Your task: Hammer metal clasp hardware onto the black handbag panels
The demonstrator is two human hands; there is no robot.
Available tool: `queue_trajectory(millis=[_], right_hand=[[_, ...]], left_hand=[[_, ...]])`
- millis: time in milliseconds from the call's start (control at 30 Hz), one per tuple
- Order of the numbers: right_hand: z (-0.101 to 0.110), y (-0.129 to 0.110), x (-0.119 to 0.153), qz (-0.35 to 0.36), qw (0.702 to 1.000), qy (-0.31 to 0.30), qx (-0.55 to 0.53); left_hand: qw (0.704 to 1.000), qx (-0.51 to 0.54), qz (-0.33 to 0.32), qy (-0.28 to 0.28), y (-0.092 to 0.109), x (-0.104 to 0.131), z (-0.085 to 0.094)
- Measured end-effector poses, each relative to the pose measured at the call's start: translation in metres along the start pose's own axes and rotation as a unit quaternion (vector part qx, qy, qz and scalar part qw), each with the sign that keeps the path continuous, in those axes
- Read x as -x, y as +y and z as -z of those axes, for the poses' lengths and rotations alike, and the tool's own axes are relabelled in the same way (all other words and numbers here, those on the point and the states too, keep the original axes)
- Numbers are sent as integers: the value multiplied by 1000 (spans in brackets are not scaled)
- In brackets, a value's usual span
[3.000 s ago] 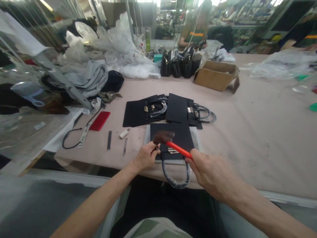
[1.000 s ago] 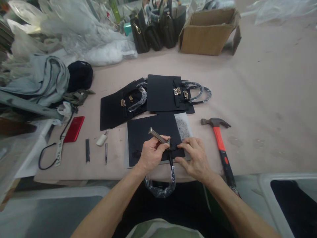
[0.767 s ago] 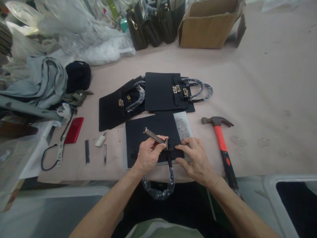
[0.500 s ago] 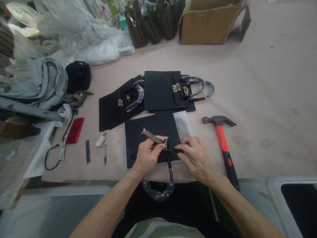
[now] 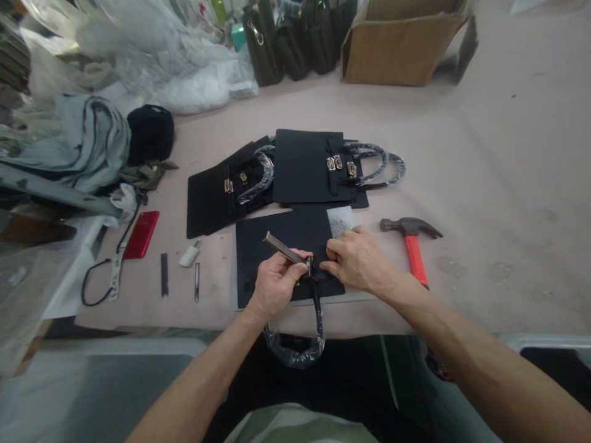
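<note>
The left hand [image 5: 276, 284] is closed around a metal punch [image 5: 285, 251], gripping its lower end. The punch sticks out of the fist, its long axis slanting from the tip, down at the right by the fingers, up and away to the far left. Its tip meets a black panel [image 5: 281, 237] at the strap near the panel's near edge. The right hand [image 5: 356, 263] lies just to the right of the punch tip, fingers curled and pressed together onto the panel's strap, touching or all but touching the left hand's fingers; it grips nothing that can be made out.

The panel lies flat on a pale board [image 5: 340, 219] at the near edge of the table [image 5: 484, 184], and its wrapped handle [image 5: 299, 344] hangs over that edge toward the person.

Just right of the right hand lies a hammer [image 5: 414, 246], head at the far end, red handle running near, partly hidden under the right forearm. Beyond the panel lie more black panels [image 5: 302, 166] with gold clasps and handles. To the left, well apart from the hands, lie two small metal tools [image 5: 197, 282], a white piece [image 5: 188, 257] and a red phone [image 5: 141, 234]. At the far edge stand finished bags [image 5: 295, 37] and a cardboard box [image 5: 406, 43].
</note>
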State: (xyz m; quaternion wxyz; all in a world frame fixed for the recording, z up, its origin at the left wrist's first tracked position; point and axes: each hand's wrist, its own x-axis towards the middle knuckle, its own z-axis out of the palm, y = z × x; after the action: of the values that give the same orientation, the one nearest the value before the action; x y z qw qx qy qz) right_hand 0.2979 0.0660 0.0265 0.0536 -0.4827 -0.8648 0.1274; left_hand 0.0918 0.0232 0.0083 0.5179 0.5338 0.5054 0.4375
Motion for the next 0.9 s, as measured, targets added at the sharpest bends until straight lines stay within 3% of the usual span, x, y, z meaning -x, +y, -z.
queue_trajectory(millis=[267, 400, 900], right_hand=[[2, 5, -9, 43, 999, -24, 6], [-3, 12, -10, 38, 998, -7, -48], [-14, 15, -5, 8, 982, 48, -182]], left_hand=[[999, 1, -35, -6, -4, 1, -1], [997, 6, -70, -17, -5, 2, -5], [993, -75, -87, -42, -1, -1, -8]])
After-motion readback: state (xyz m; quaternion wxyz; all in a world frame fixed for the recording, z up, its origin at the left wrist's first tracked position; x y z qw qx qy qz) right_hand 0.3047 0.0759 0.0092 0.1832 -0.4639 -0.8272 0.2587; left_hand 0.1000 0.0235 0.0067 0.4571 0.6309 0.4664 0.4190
